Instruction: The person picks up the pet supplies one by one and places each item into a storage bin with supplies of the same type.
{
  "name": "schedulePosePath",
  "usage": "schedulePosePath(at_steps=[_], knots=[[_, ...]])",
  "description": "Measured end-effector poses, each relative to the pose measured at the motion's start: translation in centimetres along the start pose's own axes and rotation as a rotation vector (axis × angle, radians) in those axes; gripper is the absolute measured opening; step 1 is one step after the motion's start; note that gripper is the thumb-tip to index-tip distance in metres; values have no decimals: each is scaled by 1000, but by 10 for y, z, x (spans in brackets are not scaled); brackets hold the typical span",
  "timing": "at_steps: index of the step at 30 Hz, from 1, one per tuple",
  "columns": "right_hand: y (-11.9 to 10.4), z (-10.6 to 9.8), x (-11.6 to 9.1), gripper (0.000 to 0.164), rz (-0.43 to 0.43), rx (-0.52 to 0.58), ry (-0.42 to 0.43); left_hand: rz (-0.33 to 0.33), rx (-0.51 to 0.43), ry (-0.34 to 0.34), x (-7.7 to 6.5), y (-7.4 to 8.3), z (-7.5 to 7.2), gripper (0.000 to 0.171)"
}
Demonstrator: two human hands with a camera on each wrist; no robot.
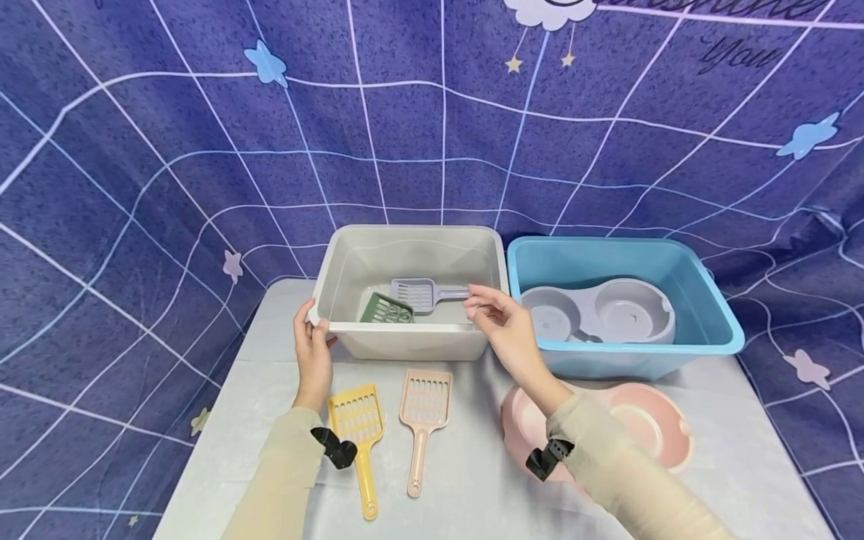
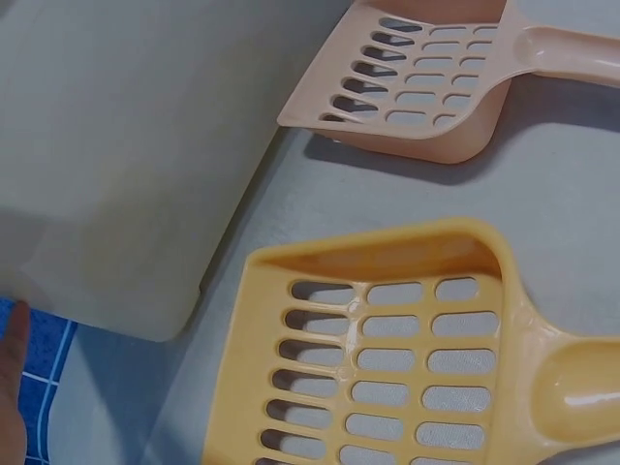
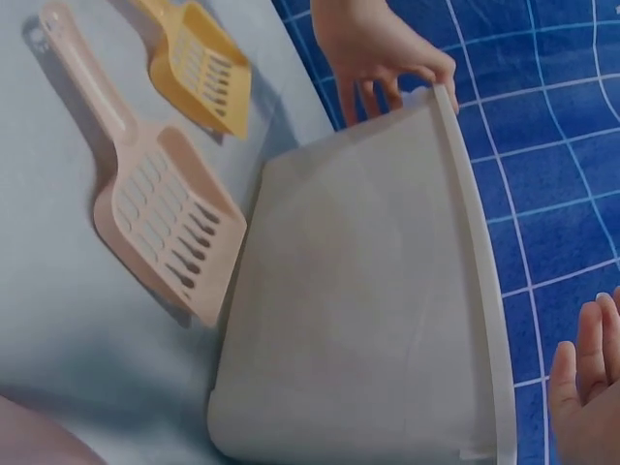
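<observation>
My left hand (image 1: pixel 313 356) grips the front left corner of a light grey plastic bin (image 1: pixel 412 343), thumb at the rim and fingers down the outside. Inside the bin lie a lavender litter scoop (image 1: pixel 421 295) and a dark green scoop (image 1: pixel 387 308), whose handle is hidden behind the front wall. Over the bin's right side, my right hand (image 1: pixel 502 326) has loosely bent fingers that overlap the lavender scoop's handle end in the head view. In the right wrist view, those fingers (image 3: pixel 589 358) stand apart from the rim with nothing seen between them.
A yellow scoop (image 1: pixel 358 416) and a pink scoop (image 1: pixel 425 397) lie in front of the bin. On the right stands a blue bin (image 1: pixel 621 364) holding a grey-lavender double bowl (image 1: pixel 631 311). A pink double bowl (image 1: pixel 664 427) sits before it, partly under my right forearm.
</observation>
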State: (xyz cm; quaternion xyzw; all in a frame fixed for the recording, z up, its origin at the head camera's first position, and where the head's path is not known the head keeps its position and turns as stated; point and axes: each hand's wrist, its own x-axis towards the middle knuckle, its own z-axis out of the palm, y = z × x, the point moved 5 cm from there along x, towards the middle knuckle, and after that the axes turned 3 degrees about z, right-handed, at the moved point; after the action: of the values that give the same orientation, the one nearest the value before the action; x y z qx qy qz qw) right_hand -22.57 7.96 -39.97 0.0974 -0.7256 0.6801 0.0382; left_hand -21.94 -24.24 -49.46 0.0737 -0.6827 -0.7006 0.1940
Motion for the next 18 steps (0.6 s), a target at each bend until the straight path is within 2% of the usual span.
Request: schedulePosePath(at_steps=[7, 13, 18], knots=[[-7, 4, -15, 29, -16, 43, -20, 7, 34, -18, -10, 28, 5, 49], [-9, 7, -28, 27, -6, 67, -33, 12, 45, -40, -12, 33, 4, 48], [-4, 10, -40, 25, 27, 69, -49, -7, 43, -55, -11, 30, 2, 49]])
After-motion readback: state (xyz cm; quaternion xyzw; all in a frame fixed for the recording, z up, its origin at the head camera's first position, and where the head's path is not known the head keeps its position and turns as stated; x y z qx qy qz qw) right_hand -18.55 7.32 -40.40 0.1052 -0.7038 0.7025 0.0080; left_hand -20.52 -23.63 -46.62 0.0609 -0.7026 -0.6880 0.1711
